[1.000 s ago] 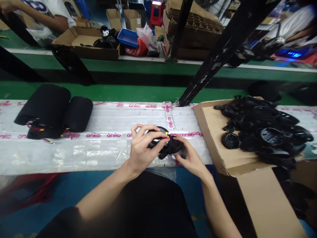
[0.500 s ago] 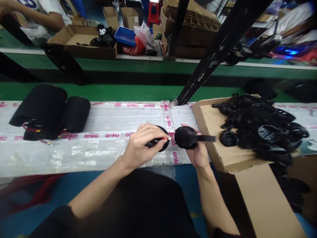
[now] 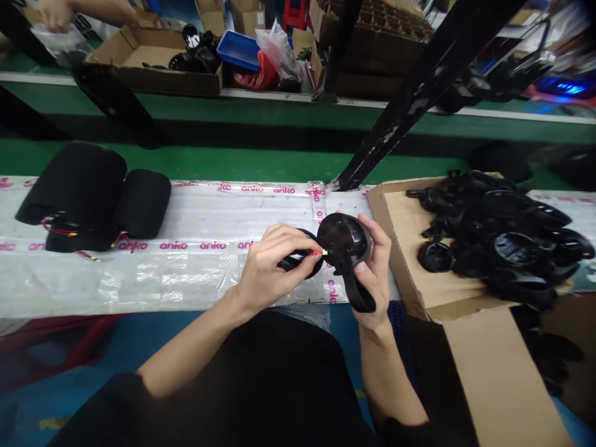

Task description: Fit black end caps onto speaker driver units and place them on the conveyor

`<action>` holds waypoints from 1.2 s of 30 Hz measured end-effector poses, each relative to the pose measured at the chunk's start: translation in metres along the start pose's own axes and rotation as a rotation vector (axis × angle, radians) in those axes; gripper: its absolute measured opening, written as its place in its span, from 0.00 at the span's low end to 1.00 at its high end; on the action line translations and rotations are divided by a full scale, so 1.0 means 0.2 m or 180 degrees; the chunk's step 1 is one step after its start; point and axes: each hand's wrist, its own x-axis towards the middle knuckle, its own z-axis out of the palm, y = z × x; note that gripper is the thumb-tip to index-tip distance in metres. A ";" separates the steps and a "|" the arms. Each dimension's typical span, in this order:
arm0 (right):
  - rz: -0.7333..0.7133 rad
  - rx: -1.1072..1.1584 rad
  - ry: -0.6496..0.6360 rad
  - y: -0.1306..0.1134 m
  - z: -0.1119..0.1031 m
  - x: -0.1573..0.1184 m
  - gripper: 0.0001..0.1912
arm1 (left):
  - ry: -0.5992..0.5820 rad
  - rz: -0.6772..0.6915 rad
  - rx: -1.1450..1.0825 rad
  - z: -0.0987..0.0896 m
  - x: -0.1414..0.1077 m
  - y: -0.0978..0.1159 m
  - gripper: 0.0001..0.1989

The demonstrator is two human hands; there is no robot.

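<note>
Between the thumb and fingertips of my left hand (image 3: 267,267) is a small white wire connector (image 3: 324,252) with a bit of red on it. A black ring-like part (image 3: 289,262) shows behind those same fingers, partly hidden by them. My right hand (image 3: 378,279) is closed around a black round plastic housing (image 3: 342,236) with a curved arm hanging down toward me. The connector's tip meets the housing's left edge; whether it is plugged in I cannot tell. Both hands are over the wrapped bench (image 3: 209,273).
Black padded pieces (image 3: 79,186) with red wires lie at the left. An open cardboard box (image 3: 400,248) on the right holds a heap of black plastic parts (image 3: 507,230). A slanted black post (image 3: 386,133) rises behind my hands. Across the green surface, a co-worker's hand (image 3: 56,15) is visible.
My right hand has turned the housing, so its arm now hangs downward instead of pointing right. Housing and connector are closer together. The view has shifted slightly.
</note>
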 end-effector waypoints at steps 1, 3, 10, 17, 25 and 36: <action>-0.0110 -0.0035 -0.0049 -0.01 0.00 0.00 0.31 | 0.0011 -0.0018 0.0023 0.00 0.00 0.00 0.04; -0.0299 -0.0077 -0.0095 -0.04 -0.01 -0.01 0.31 | 0.0009 -0.0024 0.0063 0.00 0.00 0.00 0.03; -0.0654 -0.0264 -0.0524 -0.06 -0.04 0.00 0.34 | 0.0016 0.0121 0.0367 0.00 0.01 0.01 0.04; -0.0347 -0.0134 -0.0681 -0.07 -0.09 0.03 0.32 | -0.0317 0.0001 0.0128 -0.06 0.01 -0.03 0.05; -0.0015 0.0076 -0.0815 -0.13 -0.07 0.02 0.29 | 0.0022 0.0148 0.0018 -0.05 -0.04 -0.06 0.07; 0.0040 0.0128 -0.0642 -0.09 -0.05 0.01 0.30 | 0.0014 0.0580 -0.0015 -0.08 -0.09 -0.09 0.13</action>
